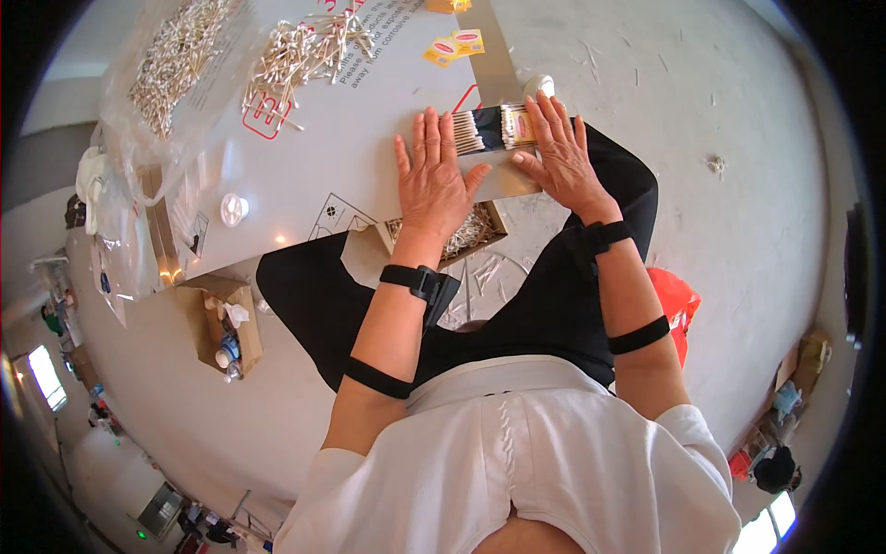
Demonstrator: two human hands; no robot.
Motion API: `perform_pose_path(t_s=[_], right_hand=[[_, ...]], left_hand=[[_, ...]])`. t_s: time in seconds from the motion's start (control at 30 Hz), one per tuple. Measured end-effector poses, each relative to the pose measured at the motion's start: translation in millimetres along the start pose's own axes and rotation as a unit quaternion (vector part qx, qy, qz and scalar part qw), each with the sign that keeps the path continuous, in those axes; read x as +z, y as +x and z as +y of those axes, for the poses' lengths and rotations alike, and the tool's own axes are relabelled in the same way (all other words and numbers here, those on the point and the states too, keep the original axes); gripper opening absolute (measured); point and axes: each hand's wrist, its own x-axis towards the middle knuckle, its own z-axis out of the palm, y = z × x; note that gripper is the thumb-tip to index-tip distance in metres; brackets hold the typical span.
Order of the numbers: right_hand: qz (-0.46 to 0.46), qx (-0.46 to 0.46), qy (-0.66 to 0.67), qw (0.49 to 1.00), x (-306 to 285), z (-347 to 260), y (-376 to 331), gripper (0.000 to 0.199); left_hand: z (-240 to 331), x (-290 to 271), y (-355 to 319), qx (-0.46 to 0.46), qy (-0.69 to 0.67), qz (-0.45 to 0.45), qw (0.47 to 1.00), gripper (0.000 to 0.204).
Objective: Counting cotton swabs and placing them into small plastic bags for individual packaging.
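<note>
Cotton swabs [469, 132] lie in a row on the tabletop [314, 157] between the left hand [432, 180] and the right hand [565, 166], each grip spread flat. A clear plastic bag [125, 138] holds loose swabs [180, 65]; a carton [499, 222] near the tabletop's edge holds more. A cardboard box [192, 309] on the floor [738, 185] contains bottles [227, 355].

Grey board [314, 162] bears black print [392, 42], red framed symbol [267, 117]. Yellow cards [443, 49], swab packet [519, 126] carry red oval labels.
</note>
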Motion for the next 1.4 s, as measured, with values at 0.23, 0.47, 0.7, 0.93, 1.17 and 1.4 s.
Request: perform_pose_path(t_s=[0.23,0.47,0.7,0.93,1.17,1.4], right_hand=[[-0.005,-0.016,0.028,0.999,-2.2,2.0,1.9,0.084],[-0.012,-0.016,0.056,0.998,-4.3,4.5,1.2,0.082],[-0.011,-0.029,0.079,0.996,-4.9,6.0,2.8,0.080],[-0.015,-0.035,0.100,0.994,-5.6,5.4,3.8,0.081],[-0.019,-0.034,0.103,0.994,-6.4,8.7,3.1,0.082],[-0.021,-0.028,0.107,0.994,-6.3,4.9,3.9,0.081]], left_hand=[[16.1,8.7,10.8,0.022,-0.012,0.005,1.000,0.086],[29.3,11.8,17.2,0.033,-0.017,0.008,0.999,0.086],[33.6,14.1,21.5,0.058,-0.024,-0.002,0.998,0.083],[43.0,15.5,26.2,0.051,-0.033,-0.001,0.998,0.079],[38.2,15.0,29.2,0.054,-0.135,0.024,0.989,0.076],[40.4,20.7,32.3,0.035,-0.344,0.066,0.936,0.075]])
